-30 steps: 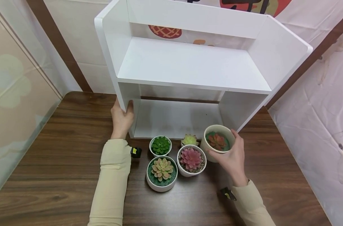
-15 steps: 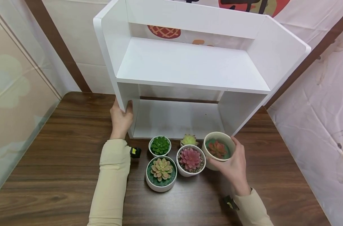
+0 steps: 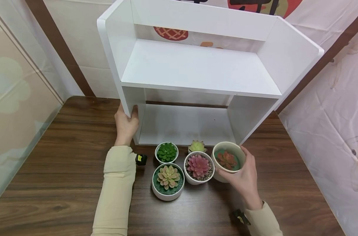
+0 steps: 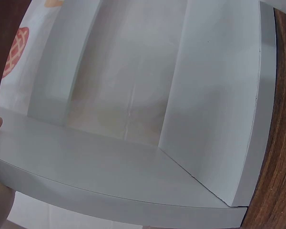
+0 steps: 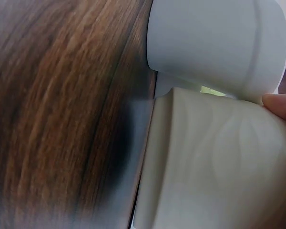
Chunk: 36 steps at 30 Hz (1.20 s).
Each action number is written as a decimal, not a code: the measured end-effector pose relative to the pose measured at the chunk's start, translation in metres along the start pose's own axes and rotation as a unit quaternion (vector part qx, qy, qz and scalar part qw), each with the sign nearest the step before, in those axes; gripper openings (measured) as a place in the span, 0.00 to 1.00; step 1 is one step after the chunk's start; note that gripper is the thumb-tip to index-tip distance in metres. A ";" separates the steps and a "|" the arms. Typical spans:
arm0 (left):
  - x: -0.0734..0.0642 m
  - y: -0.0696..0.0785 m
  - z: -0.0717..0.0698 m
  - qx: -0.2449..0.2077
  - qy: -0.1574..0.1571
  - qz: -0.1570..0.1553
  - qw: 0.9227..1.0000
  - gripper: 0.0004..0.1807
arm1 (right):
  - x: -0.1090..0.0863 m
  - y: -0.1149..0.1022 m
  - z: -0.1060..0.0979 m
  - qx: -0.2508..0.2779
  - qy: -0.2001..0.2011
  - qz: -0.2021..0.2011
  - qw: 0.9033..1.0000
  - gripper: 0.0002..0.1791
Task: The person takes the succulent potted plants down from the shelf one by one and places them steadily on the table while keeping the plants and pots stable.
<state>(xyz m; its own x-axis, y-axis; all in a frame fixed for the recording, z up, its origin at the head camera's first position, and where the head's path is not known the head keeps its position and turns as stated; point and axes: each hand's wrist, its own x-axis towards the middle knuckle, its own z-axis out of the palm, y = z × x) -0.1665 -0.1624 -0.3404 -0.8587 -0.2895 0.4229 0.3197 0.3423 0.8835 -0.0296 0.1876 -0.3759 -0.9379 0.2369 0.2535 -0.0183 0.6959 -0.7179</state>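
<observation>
My left hand grips the left side panel of the white shelf, thumb on its inner face. In the left wrist view the panel runs across the frame, with a bit of thumb at the left edge. My right hand holds a cream flower pot by its sides, thumb at the near left. An orange-red succulent sits inside it. Right beside this pot stands a white pot with a pink succulent. In the right wrist view the cream pot shows its rippled wall close to the tabletop.
A green succulent, a yellow-green succulent and a low bowl with a peach succulent stand in front of the shelf on the brown wooden table. Printed white cloth hangs behind and at the sides.
My right hand has moved the cream pot towards me and down, away from the shelf's front edge to beside the pink succulent's pot. My left hand stays on the side panel.
</observation>
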 end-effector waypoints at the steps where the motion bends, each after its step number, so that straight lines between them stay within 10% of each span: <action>1: 0.000 0.000 0.000 -0.001 0.000 -0.001 1.000 0.19 | -0.001 0.000 0.000 0.001 -0.001 0.002 1.000 0.59; 36: 0.001 -0.002 -0.002 0.002 0.004 0.001 1.000 0.19 | -0.009 0.006 -0.001 -0.004 -0.004 0.004 1.000 0.59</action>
<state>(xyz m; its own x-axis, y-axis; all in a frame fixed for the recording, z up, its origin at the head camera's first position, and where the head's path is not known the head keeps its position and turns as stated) -0.1674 -0.1647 -0.3411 -0.8549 -0.2956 0.4264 0.3196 0.3474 0.8816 -0.0207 0.1901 -0.3824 -0.9405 0.2371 0.2435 -0.0084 0.7000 -0.7141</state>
